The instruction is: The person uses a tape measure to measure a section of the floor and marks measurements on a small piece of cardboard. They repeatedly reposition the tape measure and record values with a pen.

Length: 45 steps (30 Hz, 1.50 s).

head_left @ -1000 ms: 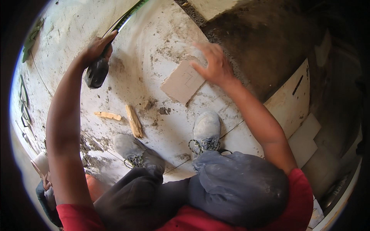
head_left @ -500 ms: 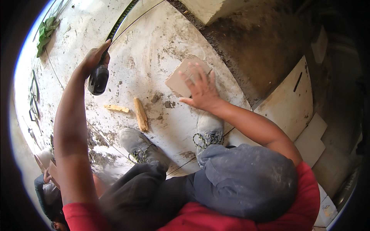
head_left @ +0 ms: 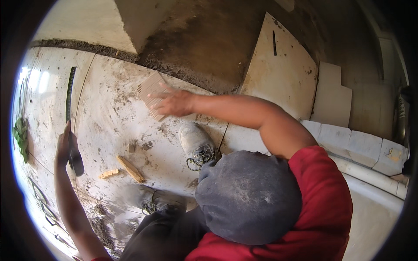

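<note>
Dusty floor [head_left: 109, 113]: tile piece [head_left: 150, 93] under right hand [head_left: 174, 103] (blurred)

Two dusty lace-up work shoes [head_left: 196, 143] stood on the floor. Two short pale wooden offcuts [head_left: 130, 168] lay beside them. One small ridged beige tile piece [head_left: 150, 89] was there, one dark-handled tool [head_left: 75, 158], and one large flat cream board [head_left: 278, 74]. Two bare hands showed.

The person wears a red short-sleeved shirt [head_left: 322, 204] and dark grey trousers [head_left: 248, 195], dusty at the knee. Both forearms are bare. The lace-up shoes [head_left: 196, 141] are grey and caked with pale dust.
</note>
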### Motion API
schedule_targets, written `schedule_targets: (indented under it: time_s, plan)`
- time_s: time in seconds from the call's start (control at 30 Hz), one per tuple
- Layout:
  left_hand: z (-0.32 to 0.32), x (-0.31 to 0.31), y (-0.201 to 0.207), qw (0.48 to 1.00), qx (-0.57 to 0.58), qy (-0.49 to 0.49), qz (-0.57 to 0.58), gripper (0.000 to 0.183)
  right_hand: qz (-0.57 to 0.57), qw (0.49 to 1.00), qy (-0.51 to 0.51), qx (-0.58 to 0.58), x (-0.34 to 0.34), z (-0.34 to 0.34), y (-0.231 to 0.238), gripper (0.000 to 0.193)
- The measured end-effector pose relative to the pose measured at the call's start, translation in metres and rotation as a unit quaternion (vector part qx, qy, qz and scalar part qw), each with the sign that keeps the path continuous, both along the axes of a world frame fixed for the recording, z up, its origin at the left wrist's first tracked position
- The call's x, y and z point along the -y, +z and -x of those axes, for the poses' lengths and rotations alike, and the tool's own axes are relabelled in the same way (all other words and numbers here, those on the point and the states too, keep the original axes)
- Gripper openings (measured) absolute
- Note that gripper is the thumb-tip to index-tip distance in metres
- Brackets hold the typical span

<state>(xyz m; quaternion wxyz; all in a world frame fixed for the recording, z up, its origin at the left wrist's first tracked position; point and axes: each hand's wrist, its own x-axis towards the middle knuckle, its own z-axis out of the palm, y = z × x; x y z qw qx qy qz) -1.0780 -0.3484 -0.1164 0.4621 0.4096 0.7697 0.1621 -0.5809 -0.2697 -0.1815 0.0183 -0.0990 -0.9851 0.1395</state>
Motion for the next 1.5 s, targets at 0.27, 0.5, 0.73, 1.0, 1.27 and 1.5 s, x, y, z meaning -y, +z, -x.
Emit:
schedule_targets:
  time_s: [0.27,0.5,0.73,1.0,1.27,1.5]
  plan:
    - [-0.034,0.013,0.032,0.99,-0.007,-0.071,0.125,0.069,-0.143,0.833,-0.535,-0.027,-0.115,-0.223,-0.022,0.034]
    - [-0.124,0.022,0.046,0.943,0.007,-0.201,0.266,0.065,-0.005,0.602,-0.746,0.285,-0.159,-0.413,-0.033,0.06]
    - [-0.181,-0.009,0.036,0.866,-0.079,-0.412,0.272,0.067,-0.088,0.546,-0.79,0.264,-0.14,-0.371,-0.018,0.048]
    - [-0.212,-0.039,0.022,0.854,-0.068,-0.515,-0.021,0.044,-0.062,0.586,-0.76,0.273,-0.151,-0.403,-0.028,0.037]
    - [-0.268,-0.095,0.0,0.855,-0.156,-0.489,-0.082,0.047,0.04,0.521,-0.845,-0.112,-0.109,-0.322,-0.023,0.049]
    - [-0.267,-0.108,-0.019,0.876,-0.195,-0.422,-0.126,0.044,0.351,0.483,-0.723,-0.347,-0.028,-0.202,0.03,0.056]
